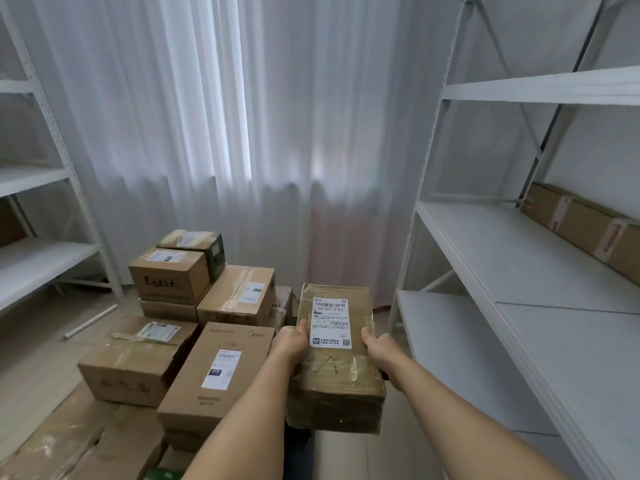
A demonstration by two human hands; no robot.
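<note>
A flat brown cardboard parcel wrapped in clear tape, with a white shipping label on top, is held in the air in front of me. My left hand grips its left edge with the thumb on top. My right hand grips its right edge the same way. The parcel hangs between a pile of boxes on the left and a white shelf rack on the right.
Several cardboard boxes are stacked on the floor at the left. A white metal rack stands at the right, with a long brown box at the back of one shelf. Another white rack is at the left. White curtains hang behind.
</note>
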